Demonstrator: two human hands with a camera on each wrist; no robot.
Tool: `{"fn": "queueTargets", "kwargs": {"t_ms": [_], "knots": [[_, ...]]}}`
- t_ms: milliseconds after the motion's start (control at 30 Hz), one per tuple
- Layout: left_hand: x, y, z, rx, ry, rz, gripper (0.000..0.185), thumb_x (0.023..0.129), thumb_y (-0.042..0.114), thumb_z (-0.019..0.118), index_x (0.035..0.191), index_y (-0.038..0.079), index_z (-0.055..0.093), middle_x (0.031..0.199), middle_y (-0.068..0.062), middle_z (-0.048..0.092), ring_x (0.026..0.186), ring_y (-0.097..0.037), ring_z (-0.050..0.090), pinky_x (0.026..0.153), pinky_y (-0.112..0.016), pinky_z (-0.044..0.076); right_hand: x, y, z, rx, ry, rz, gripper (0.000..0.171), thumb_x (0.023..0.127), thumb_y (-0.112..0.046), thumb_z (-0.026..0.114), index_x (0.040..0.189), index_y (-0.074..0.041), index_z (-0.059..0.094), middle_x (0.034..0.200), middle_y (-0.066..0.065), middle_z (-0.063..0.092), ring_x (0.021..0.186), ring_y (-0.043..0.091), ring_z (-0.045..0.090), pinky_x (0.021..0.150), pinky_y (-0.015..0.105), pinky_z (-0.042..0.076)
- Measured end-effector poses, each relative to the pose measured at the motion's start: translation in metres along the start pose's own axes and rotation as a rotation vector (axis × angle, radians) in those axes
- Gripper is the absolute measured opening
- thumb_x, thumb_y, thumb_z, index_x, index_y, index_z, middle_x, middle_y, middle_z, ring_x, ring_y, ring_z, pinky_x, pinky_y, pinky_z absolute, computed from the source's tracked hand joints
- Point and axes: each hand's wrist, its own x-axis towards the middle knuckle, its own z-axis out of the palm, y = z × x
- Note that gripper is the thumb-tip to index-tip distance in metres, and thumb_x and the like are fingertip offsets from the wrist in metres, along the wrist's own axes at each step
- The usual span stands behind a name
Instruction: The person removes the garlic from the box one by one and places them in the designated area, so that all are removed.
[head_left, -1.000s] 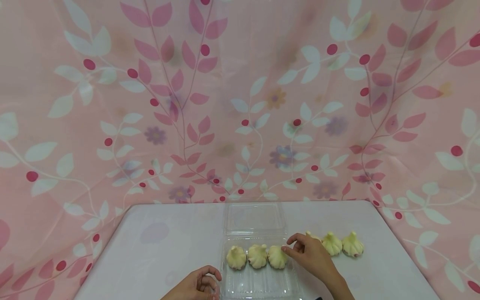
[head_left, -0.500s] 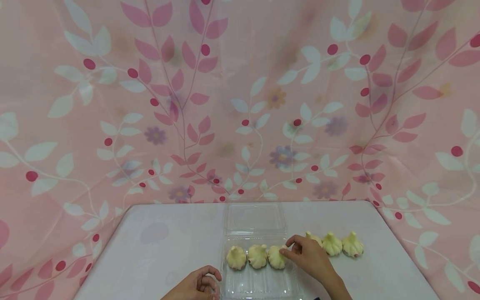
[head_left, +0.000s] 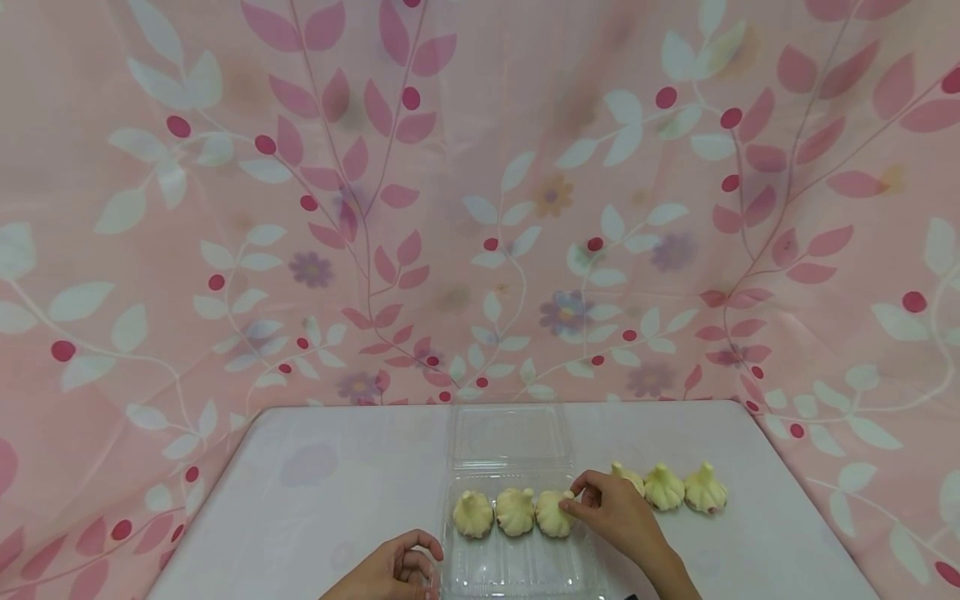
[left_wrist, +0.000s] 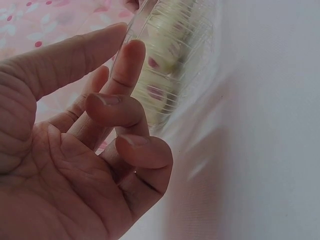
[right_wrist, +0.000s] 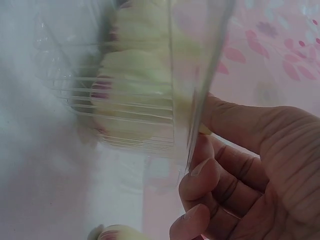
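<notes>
A clear plastic box [head_left: 517, 567] lies near the table's front edge with its lid [head_left: 510, 437] open at the back. Three pale yellow dumplings sit in a row inside it. My right hand [head_left: 577, 500] pinches the rightmost one [head_left: 551, 515] at its top, and that dumpling [right_wrist: 135, 95] shows through the box wall [right_wrist: 65, 75] beside my right hand [right_wrist: 200, 150]. My left hand [head_left: 420, 560] is at the box's front left corner. There my left hand [left_wrist: 127, 45] holds the box [left_wrist: 170, 50] rim with thumb and index finger, the other fingers curled.
Three more dumplings lie on the white table [head_left: 337, 492] right of the box: one [head_left: 628, 477] partly behind my right hand, then two others [head_left: 664, 489] [head_left: 706, 490]. A pink leaf-patterned cloth [head_left: 480, 208] hangs behind and drapes both sides.
My right hand has shifted slightly left and its thumb and fingers have drawn together on the rightmost dumpling in the box. The left hand has stayed put.
</notes>
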Motion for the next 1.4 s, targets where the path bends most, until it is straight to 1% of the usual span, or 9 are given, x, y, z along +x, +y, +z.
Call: {"fn": "queueTargets", "kwargs": {"t_ms": [167,400,667,833,1133,1400], "knots": [[-0.001,0.001,-0.001,-0.038,-0.022,0.000,0.041,0.090,0.007,0.059,0.123,-0.009,0.039,0.093,-0.006,0.065,0.076,-0.013,0.062,0.067,-0.023,0.049,0.001,0.000,0.000,0.005,-0.003,0.004,0.024,0.073,-0.041,0.075,0.080,-0.022,0.063,0.060,-0.011,0.050,0.049,0.004,0.042,0.046,0.023,0.037],[-0.001,0.000,-0.001,-0.049,-0.047,0.030,0.039,0.091,0.005,0.058,0.122,-0.008,0.039,0.094,-0.008,0.065,0.076,-0.013,0.062,0.067,-0.023,0.049,0.001,0.000,0.002,0.011,0.011,-0.001,0.023,0.073,-0.041,0.076,0.078,-0.024,0.062,0.059,-0.012,0.049,0.049,0.004,0.042,0.045,0.023,0.037],[0.000,-0.002,-0.003,-0.042,-0.033,0.004,0.041,0.091,0.008,0.059,0.123,-0.008,0.040,0.094,-0.007,0.065,0.077,-0.012,0.062,0.067,-0.022,0.049,0.002,0.002,0.002,0.048,0.024,-0.007,0.023,0.073,-0.042,0.076,0.078,-0.024,0.061,0.059,-0.011,0.050,0.049,0.005,0.044,0.046,0.023,0.038],[0.001,-0.001,-0.003,-0.031,-0.029,0.009,0.041,0.090,0.009,0.060,0.122,-0.008,0.040,0.093,-0.006,0.065,0.077,-0.012,0.062,0.066,-0.022,0.049,0.001,0.000,0.000,0.086,0.021,0.000,0.024,0.074,-0.042,0.075,0.079,-0.023,0.061,0.061,-0.011,0.052,0.051,0.006,0.046,0.047,0.023,0.040],[0.000,-0.001,-0.001,-0.015,-0.010,0.009,0.042,0.090,0.009,0.061,0.122,-0.009,0.041,0.092,-0.006,0.064,0.077,-0.013,0.062,0.067,-0.022,0.049,0.000,-0.006,-0.008,0.150,0.030,-0.015,0.023,0.075,-0.039,0.075,0.081,-0.022,0.061,0.063,-0.009,0.055,0.054,0.007,0.050,0.050,0.023,0.043],[0.001,-0.002,-0.002,-0.022,-0.017,0.013,0.041,0.090,0.008,0.060,0.122,-0.009,0.041,0.092,-0.007,0.064,0.078,-0.014,0.062,0.067,-0.022,0.049,0.001,-0.006,-0.015,0.207,0.069,-0.051,0.021,0.076,-0.035,0.076,0.082,-0.020,0.062,0.063,-0.008,0.057,0.057,0.009,0.054,0.052,0.024,0.045]]}}
